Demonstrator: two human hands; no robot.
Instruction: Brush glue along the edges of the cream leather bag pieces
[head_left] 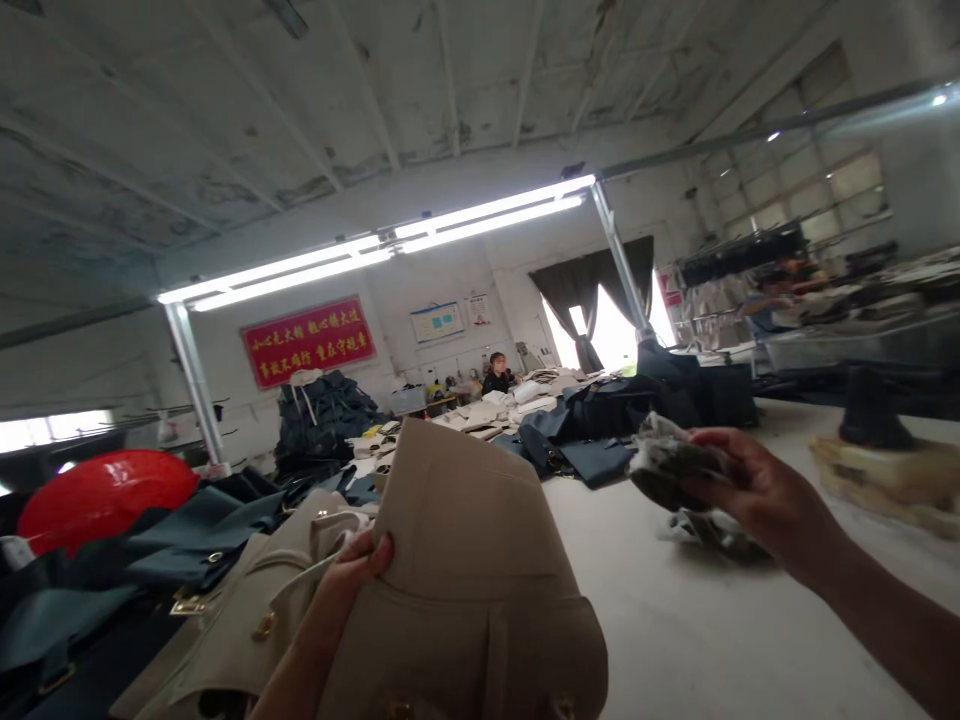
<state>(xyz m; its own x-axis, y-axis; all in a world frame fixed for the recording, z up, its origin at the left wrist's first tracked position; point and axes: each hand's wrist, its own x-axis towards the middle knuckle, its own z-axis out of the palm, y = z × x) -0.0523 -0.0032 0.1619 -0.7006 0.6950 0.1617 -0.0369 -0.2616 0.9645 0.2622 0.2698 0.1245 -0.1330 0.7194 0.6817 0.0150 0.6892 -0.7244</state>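
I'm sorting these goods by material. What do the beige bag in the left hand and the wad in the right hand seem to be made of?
The beige bag looks like smooth matte leather or imitation leather: stiff flap, neat seams, brass-coloured fittings. The wad looks like crumpled thin paper or plastic film, pale and wrinkled; blur leaves it open.

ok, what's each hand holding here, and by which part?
Left hand grips the beige bag at the left edge of its raised flap, thumb on top. Right hand pinches a crumpled wad of paper at its right end.

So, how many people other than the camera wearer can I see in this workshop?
2: one seated person at the far end of the table, one person at right by the racks. Others may be hidden.
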